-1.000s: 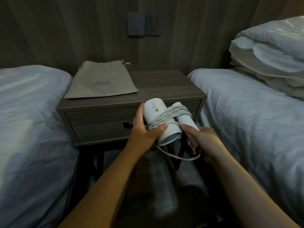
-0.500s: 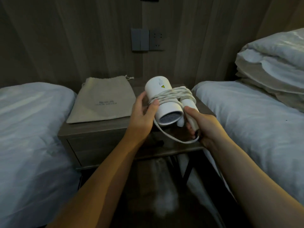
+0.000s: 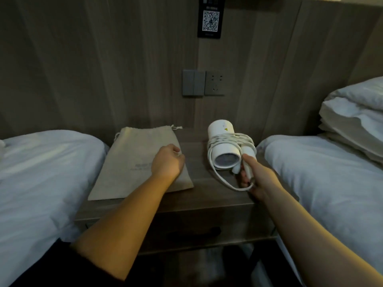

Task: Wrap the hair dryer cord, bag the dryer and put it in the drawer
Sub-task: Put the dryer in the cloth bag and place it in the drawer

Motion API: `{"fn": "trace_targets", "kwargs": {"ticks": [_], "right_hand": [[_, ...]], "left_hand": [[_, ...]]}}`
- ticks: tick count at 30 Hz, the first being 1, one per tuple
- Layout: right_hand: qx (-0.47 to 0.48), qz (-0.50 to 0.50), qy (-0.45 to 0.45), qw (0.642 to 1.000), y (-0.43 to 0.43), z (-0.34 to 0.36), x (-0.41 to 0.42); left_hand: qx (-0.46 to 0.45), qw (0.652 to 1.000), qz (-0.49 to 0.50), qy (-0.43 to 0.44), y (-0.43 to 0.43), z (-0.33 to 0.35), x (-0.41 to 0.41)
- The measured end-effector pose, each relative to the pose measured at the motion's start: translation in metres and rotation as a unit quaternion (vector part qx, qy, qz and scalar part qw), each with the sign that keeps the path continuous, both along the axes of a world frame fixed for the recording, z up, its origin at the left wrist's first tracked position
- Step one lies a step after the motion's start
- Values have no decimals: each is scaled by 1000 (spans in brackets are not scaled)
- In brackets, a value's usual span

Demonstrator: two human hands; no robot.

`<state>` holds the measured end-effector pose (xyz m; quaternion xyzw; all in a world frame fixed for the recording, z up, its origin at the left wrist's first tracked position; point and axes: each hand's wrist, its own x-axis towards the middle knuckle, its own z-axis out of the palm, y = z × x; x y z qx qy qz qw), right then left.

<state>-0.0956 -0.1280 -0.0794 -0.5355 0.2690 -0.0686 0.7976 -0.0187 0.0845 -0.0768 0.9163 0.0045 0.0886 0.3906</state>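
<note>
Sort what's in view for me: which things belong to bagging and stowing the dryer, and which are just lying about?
Part of the job:
- hair dryer, cord wrapped round it, held in the right hand
- cloth bag, under the left hand
- drawer of the nightstand

Just lying about:
- wall switch and socket
- QR sign
- folded duvet on the right bed
- left bed

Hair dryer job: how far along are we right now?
Done: the cord is coiled around the hair dryer. In hand: the right hand holds its handle, the left hand is on the cloth bag. Left: bagging it, then the nightstand drawer, not open.
</note>
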Motion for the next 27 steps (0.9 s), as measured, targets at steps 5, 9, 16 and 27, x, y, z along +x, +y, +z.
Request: {"fn": "trace_targets", "kwargs": {"ticks": [5,9,16,27], "right_hand": [[-4,-5,0,1000,1,-1,-2],[-19,-5,-11,1000,2,-1,-3],[3,-1,-27,1000,1,2,-10],[81,-26,-83,993,-33,18,-45]], "left_hand": [[219,974,11,58,-13,1,27],[274,957,6,92,-17,2,42],[242,969,-41,-24,-3,15,39],[431,733,-307,-428,49,51,-20]]}}
